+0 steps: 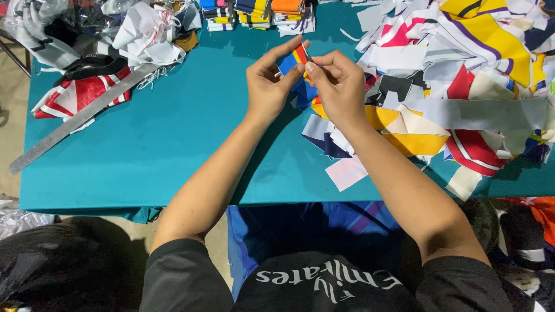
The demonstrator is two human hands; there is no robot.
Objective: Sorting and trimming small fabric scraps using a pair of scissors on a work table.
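Note:
Both my hands meet over the teal table (162, 144), pinching one small fabric piece (293, 58) striped blue, yellow and red. My left hand (267, 81) grips its left side with thumb and fingers. My right hand (338, 86) pinches its right edge from above. Just below the hands lie more loose scraps (329, 141) in white, navy and yellow.
A big heap of mixed fabric cuttings (462, 63) covers the right side of the table. A long metal ruler (81, 118) lies diagonally at left beside red and white cloth (81, 95). Folded stacks (254, 14) sit at the far edge. Dark bags stand on the floor.

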